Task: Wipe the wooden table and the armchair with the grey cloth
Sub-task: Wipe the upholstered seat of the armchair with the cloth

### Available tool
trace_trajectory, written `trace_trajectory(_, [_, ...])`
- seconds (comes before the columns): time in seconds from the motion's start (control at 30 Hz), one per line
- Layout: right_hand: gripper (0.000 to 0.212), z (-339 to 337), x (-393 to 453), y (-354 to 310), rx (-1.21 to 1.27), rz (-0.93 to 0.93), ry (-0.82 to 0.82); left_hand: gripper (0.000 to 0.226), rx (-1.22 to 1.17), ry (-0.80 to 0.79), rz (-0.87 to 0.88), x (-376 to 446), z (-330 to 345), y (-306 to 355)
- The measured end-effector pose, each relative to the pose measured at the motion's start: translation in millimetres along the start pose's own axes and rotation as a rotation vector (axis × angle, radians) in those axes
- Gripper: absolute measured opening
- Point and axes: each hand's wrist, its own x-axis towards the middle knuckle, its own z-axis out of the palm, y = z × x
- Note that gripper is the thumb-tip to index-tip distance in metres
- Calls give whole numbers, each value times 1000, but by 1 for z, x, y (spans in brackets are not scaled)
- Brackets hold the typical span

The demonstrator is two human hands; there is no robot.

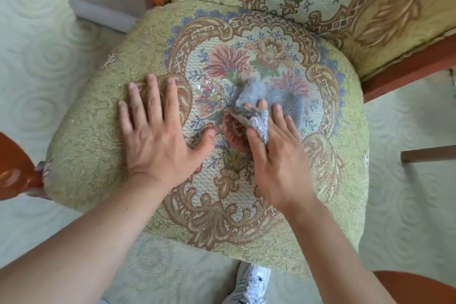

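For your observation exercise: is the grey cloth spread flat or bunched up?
Bunched up: the grey cloth lies crumpled on the seat cushion, one fold wrapped over the right hand fingers.

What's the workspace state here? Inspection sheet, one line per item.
Surface: armchair seat cushion, floral tapestry weave, wooden arms either side.
Job's things: grey cloth bunched at the seat's centre; wooden table not identifiable.
Clutter: nothing seen on the seat.
Grips: left hand flat on the seat, fingers spread; right hand on the cloth, a fold wrapped between its fingers.
Cables: nothing seen.
Surroundings: pale swirl-patterned carpet; white sneaker below the seat; wooden bar at right.
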Motion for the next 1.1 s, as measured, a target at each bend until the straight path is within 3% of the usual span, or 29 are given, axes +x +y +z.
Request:
trace_trajectory(0.07, [53,-11,-12,9,159,2,-50,105,1,-4,0,0,0,0])
trace_trajectory(0.13, [42,-26,-17,15,564,89,-4,105,-2,-5,-1,0,0,0])
trace_trajectory(0.23, [44,-53,-6,20,1088,308,205,103,1,-14,5,0,-1,0])
trace_trajectory(0.27, [45,-61,1,20,1146,383,339,104,5,-19,6,0,-2,0])
trace_trajectory(0.33, [46,-74,19,19,906,444,592,104,19,-21,4,0,-2,-1])
trace_trajectory(0.4, [43,-77,37,17,593,375,697,105,30,-19,2,1,-1,-1])
trace_trajectory(0.47, [40,-65,56,13,425,307,622,105,24,-14,3,1,-1,0])
trace_trajectory(0.63, [55,-14,87,-7,200,329,163,104,23,-1,3,0,1,0])
trace_trajectory(0.77, [54,4,99,-24,-47,182,122,106,26,5,-4,0,3,0])
trace_trajectory(1.1, [59,9,101,-32,-39,-210,-140,110,-3,-19,-2,-1,-2,1])
